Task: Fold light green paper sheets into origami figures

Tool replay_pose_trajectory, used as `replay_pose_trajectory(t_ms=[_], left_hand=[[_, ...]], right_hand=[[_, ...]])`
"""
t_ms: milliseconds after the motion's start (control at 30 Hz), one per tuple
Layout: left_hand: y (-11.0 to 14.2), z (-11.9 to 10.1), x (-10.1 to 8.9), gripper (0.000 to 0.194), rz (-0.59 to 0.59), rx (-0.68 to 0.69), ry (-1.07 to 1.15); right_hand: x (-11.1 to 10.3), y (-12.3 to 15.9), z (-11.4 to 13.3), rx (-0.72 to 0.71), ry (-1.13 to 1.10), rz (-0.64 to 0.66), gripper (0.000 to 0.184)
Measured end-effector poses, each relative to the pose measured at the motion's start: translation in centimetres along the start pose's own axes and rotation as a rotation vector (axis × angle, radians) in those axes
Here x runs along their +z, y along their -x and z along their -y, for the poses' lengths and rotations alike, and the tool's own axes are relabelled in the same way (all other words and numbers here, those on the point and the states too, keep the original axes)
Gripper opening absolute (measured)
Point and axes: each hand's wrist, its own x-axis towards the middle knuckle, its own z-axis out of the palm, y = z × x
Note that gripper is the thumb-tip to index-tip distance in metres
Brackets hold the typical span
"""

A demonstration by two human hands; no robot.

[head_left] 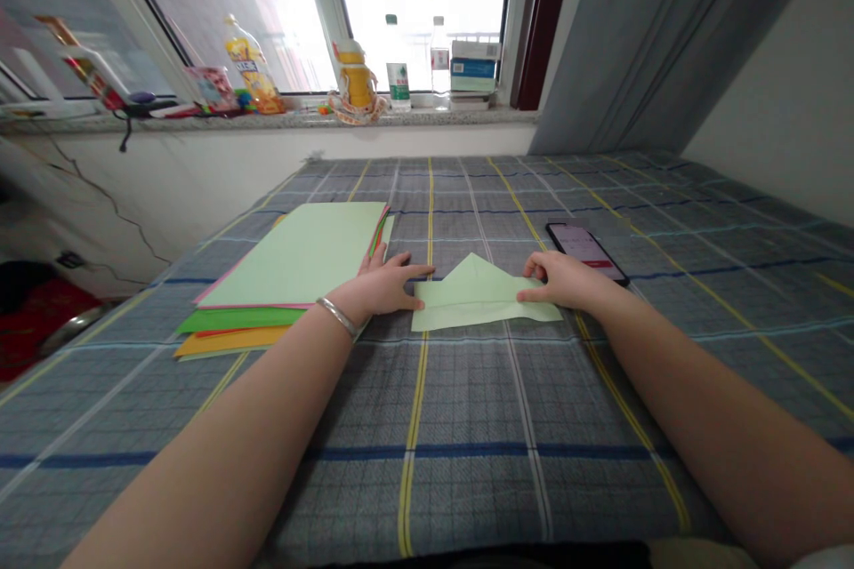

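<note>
the left hand (pixel 380 286) lies flat beside a folded pale green paper (pixel 471 302), fingers spread wide, tips at its left edge. the right hand (pixel 564 278) presses the paper's right part, fingers narrow and flat. the paper lies on a checked bedspread (pixel 427 462), between a stack of coloured paper (pixel 294 258) and a phone (pixel 587 251).

No wording reads clearly here. The yellow-labelled plastic bottle (pixel 250 67) on the far windowsill (pixel 286 118) shows dark capitals too blurred to make out, and the labels on the water bottle (pixel 398 80) and stacked boxes (pixel 475 62) and the screen of the phone (pixel 582 249) on the right are also illegible.
</note>
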Motion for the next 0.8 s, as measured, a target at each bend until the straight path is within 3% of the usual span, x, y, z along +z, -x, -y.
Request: replay_pose_trajectory(t_ms=[267,467,567,667,800], left_hand=[[0.0,1.1,0.1,0.062,0.013,0.098,0.064],[-0.5,1.0,0.9,0.054,-0.042,0.203,0.038],[-0.6,0.0,1.5,0.046,-0.178,0.247,-0.017],[0.0,-1.6,1.7,0.038,-0.432,0.299,-0.038],[1.2,-3.8,1.3,0.035,-0.519,0.456,-0.026]], right_hand=[[0.0,0.1,-0.1,0.005,-0.069,-0.017,0.035],[1.4,-0.2,0.9,-0.096,-0.013,-0.149,0.039],[2.1,-0.5,1.8,-0.059,0.007,-0.186,0.043],[2.2,-0.6,2.4,0.024,-0.058,-0.178,0.040],[1.6,-0.4,2.4,0.119,-0.279,-0.185,0.029]])
